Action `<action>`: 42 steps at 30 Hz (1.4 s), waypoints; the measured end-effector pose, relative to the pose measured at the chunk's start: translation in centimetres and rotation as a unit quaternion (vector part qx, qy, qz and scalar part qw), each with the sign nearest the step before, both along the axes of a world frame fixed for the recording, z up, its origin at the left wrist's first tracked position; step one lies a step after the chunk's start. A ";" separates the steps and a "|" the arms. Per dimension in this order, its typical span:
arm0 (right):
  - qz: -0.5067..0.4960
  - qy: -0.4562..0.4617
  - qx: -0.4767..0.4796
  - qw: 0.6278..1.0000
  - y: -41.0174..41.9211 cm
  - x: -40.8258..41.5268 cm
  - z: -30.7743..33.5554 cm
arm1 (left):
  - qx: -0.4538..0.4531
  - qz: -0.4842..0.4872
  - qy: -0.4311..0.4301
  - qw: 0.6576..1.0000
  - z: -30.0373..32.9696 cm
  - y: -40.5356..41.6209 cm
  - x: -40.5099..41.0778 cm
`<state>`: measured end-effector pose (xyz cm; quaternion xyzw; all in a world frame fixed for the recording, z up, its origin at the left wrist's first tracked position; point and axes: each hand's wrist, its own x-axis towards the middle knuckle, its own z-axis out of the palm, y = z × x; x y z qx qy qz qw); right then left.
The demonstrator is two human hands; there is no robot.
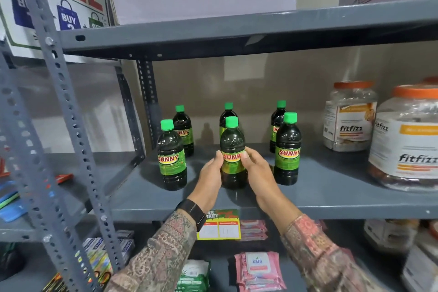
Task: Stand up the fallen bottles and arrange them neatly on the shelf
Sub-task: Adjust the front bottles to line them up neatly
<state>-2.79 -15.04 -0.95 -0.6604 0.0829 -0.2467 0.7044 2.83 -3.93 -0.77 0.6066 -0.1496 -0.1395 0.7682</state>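
- The middle front bottle [232,153] stands near the front edge of the shelf [331,199], midway between the left front bottle [171,156] and the right front bottle [287,149].
- Both hands are closed around it: the left hand [209,176] cups its left side, the right hand [257,173] wraps its right side, thumbs on the label.
- Its long axis runs straight up — green cap on top, base on the shelf, label facing the front edge.
- Three more bottles stand upright behind, toward the back edge; none lies fallen in view.
- To finish well, I would slide it on its base rather than lift it, and line it up with its two front neighbours at even gaps.
- Let go one hand at a time — a tall narrow bottle likely tips easily, and the row is close enough to knock.
- The jars [349,117] at the right end sit well apart.
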 end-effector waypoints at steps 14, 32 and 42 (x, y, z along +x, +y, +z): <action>0.008 -0.009 -0.006 1.000 -0.1 1.0 -0.5 | -0.009 0.015 -0.012 1.000 -0.1 -0.3 -0.3; -0.198 -0.126 -0.058 0.970 -7.0 -8.4 -2.4 | 0.060 0.132 -0.268 0.953 -1.5 -3.2 -9.3; -0.071 -0.011 0.000 0.997 -11.0 -4.8 -0.3 | 0.051 -0.057 -0.063 0.995 0.0 -13.5 -4.1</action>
